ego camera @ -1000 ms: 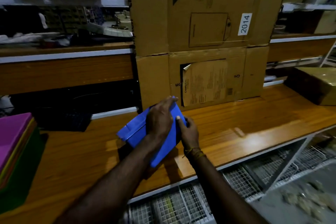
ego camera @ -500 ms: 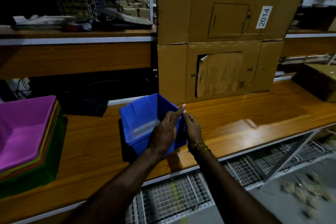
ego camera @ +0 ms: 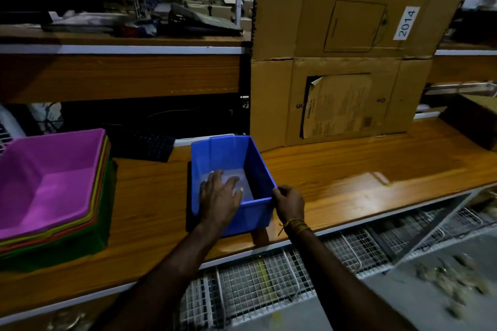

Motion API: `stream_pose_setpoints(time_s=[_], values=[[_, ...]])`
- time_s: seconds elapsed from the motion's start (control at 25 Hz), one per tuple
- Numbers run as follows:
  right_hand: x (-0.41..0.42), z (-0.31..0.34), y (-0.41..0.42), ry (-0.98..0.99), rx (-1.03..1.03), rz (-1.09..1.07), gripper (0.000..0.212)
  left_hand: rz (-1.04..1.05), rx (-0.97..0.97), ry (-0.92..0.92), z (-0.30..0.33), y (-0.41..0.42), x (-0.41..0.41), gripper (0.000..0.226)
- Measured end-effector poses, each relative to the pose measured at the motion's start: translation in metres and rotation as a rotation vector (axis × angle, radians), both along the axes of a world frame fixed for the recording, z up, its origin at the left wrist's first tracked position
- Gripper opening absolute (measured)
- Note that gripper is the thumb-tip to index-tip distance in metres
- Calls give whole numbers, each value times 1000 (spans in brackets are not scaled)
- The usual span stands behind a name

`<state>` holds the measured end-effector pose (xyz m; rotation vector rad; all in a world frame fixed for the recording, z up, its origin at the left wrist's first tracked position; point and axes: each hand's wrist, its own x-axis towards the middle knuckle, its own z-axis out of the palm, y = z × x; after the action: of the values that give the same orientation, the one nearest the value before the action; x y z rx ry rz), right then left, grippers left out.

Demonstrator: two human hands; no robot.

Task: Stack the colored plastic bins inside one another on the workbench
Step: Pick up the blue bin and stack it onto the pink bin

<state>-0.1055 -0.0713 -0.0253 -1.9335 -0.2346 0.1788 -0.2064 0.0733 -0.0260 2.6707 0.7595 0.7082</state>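
Note:
A blue plastic bin (ego camera: 255, 164) stands upright on the wooden workbench (ego camera: 349, 166), open side up. My left hand (ego camera: 219, 196) reaches over its near rim, fingers spread flat toward the bin's floor. My right hand (ego camera: 289, 203) grips the bin's near right corner. At the left edge sits a nested stack of bins (ego camera: 53, 191): a purple one on top, with yellow, red and green rims showing beneath it.
Two large cardboard boxes (ego camera: 347, 62) are stacked at the back of the bench, right behind the blue bin. A dark keyboard (ego camera: 145, 145) lies at the back left. Another carton (ego camera: 476, 118) sits far right. Wire racks (ego camera: 269, 279) run under the bench.
The blue bin went from tilted in both hands to standing flat on the bench. My left hand moved inside it, and my right hand shifted to the near right corner.

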Motion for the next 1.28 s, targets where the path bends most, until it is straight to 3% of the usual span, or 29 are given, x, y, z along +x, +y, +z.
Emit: stream_pose_setpoints(time_s=[0.08, 0.16, 0.32, 0.44, 0.64, 0.76, 0.88, 1.04, 1.16, 1.28], values=[[-1, -2, 0, -39, -38, 31, 22, 104, -21, 131, -7, 12, -8, 48], [5, -5, -1, -78, -62, 67, 23, 125, -206, 197, -9, 20, -13, 55], [14, -9, 5, -171, -164, 166, 34, 126, -366, 61, -6, 20, -13, 43], [5, -16, 22, -291, -488, 313, 64, 207, -391, -62, -6, 17, -11, 41], [-22, -20, 26, -511, -663, 462, 65, 200, -326, -96, -6, 25, -20, 42], [-38, -21, 35, -681, -618, 546, 65, 151, -348, -151, -7, 24, -26, 36], [-55, -12, 47, -562, -591, 710, 58, 87, -316, -146, -10, 17, -29, 35], [-57, -7, 43, -582, -578, 680, 42, 76, -318, -124, -7, 15, -33, 35], [-47, -11, 31, -595, -561, 696, 58, 9, -220, -60, -7, 25, -34, 35], [-30, -19, 13, -669, -580, 681, 51, -41, -203, -51, -10, 36, -31, 28]])
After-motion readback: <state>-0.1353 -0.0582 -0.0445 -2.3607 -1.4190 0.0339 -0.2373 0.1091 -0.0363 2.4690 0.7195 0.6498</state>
